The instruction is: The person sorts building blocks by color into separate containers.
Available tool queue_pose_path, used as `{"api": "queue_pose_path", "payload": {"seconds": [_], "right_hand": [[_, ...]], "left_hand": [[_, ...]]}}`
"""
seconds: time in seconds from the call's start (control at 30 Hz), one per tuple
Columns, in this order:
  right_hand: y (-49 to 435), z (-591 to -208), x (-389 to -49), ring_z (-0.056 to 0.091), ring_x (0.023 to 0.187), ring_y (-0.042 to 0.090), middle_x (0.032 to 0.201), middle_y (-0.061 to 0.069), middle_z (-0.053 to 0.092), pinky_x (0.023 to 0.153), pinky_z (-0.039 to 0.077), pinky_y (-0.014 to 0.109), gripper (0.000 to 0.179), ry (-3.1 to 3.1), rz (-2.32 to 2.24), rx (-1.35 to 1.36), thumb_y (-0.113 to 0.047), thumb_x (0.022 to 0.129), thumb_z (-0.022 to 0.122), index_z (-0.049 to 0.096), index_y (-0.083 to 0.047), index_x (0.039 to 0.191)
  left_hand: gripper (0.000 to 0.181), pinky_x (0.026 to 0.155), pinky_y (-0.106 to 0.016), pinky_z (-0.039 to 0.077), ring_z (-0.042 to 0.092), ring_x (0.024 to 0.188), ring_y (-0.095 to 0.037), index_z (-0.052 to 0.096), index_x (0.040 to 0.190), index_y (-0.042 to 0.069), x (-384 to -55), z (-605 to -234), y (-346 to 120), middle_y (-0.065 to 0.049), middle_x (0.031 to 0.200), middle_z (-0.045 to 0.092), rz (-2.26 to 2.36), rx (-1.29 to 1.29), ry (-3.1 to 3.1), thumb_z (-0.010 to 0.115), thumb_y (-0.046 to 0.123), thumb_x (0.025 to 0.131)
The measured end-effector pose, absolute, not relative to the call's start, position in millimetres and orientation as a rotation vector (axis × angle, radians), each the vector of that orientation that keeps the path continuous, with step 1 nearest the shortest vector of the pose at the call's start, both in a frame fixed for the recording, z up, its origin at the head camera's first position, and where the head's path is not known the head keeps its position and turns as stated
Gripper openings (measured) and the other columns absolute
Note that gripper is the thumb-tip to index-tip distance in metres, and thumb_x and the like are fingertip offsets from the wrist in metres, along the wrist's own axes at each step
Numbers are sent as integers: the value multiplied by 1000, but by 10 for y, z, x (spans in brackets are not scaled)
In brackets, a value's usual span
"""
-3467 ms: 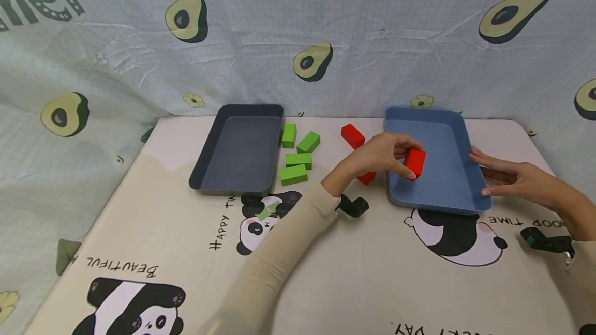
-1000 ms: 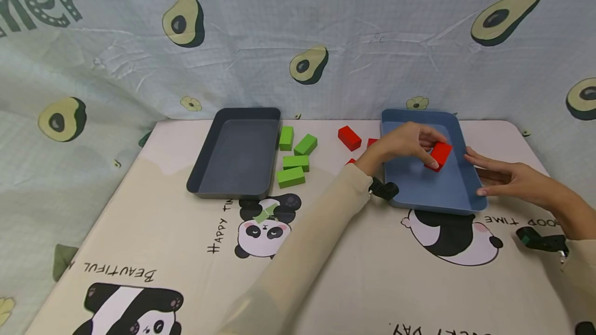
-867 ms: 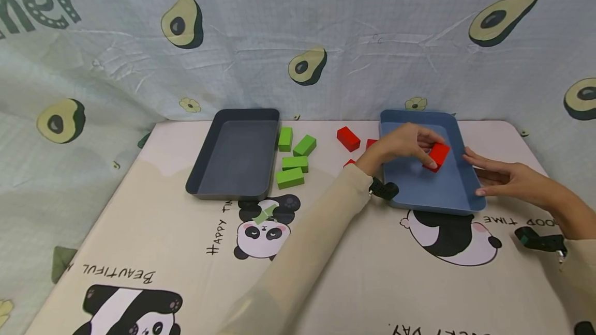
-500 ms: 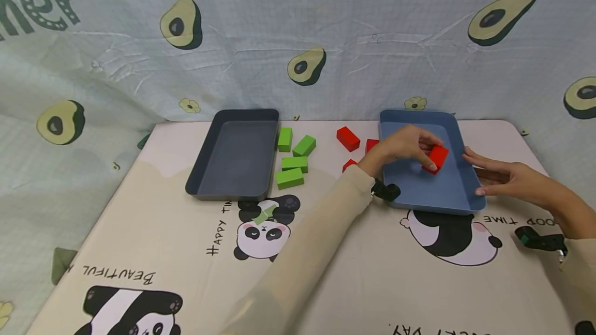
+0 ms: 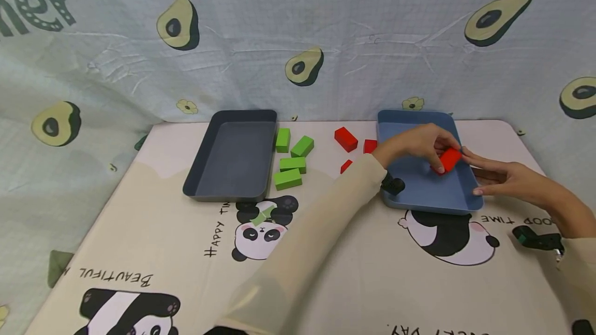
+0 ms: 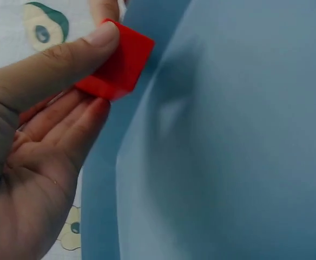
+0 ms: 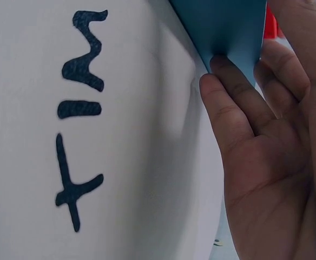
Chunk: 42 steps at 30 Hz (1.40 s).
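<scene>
Red block gripped between the fingers of my left hand, up at the blue tray's right wall.
My right hand has its fingers straight against that wall's outside. I'd judge this barely begun: no other block shows in the tray; three red blocks left of it and four green blocks farther left seem yet to be handled.
</scene>
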State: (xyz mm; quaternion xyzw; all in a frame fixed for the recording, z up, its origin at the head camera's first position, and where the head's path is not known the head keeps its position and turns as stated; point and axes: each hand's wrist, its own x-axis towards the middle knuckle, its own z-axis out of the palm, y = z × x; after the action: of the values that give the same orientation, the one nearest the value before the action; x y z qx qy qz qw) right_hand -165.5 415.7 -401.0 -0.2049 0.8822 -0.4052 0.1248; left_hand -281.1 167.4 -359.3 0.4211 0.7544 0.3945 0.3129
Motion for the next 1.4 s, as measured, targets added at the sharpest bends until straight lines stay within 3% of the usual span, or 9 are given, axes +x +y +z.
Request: {"api": "queue_pose_path", "payload": {"seconds": [0.2, 0.67, 0.9, 1.1, 1.4], "right_hand": [[4154, -4005, -1656, 45, 116, -21, 157, -30, 24, 89, 44, 2, 82, 2583, -1167, -576, -3, 91, 75, 30, -6, 159], [4136, -4025, -1640, 42, 121, -23, 162, -22, 21, 90, 44, 2, 81, 2602, -1182, -589, 4, 88, 75, 33, -2, 157], [4141, -4010, -1668, 43, 120, -22, 159, -28, 23, 90, 44, 2, 79, 2590, -1176, -612, 3, 89, 74, 34, -3, 157], [4108, -3975, -1695, 46, 120, -20, 159, -26, 25, 90, 46, 4, 78, 2574, -1195, -602, 3, 89, 74, 36, -4, 157], [4145, -3998, -1653, 46, 120, -20, 159, -26, 25, 91, 45, 4, 80, 2578, -1204, -561, 2, 87, 76, 37, -5, 157]], "left_hand": [[66, 94, -9, 47, 59, 121, -9, 60, 138, -1, -2837, -3640, 1691, -9, 140, 61, 1092, 1057, 1927, 84, -8, 77], [57, 88, -11, 50, 60, 111, -13, 63, 130, -1, -2851, -3739, 1634, -9, 132, 64, 1065, 935, 1953, 83, -10, 77], [70, 96, -11, 47, 51, 132, -11, 54, 144, 4, -2848, -3714, 1599, -4, 148, 53, 1028, 950, 1963, 83, -4, 81], [69, 109, -17, 41, 43, 142, -18, 46, 150, 4, -2771, -3479, 1274, -8, 155, 46, 944, 1117, 2076, 78, 7, 89], [62, 103, -19, 48, 51, 137, -25, 48, 149, 8, -2592, -3198, 585, -9, 151, 50, 848, 1179, 2256, 75, 17, 94]]}}
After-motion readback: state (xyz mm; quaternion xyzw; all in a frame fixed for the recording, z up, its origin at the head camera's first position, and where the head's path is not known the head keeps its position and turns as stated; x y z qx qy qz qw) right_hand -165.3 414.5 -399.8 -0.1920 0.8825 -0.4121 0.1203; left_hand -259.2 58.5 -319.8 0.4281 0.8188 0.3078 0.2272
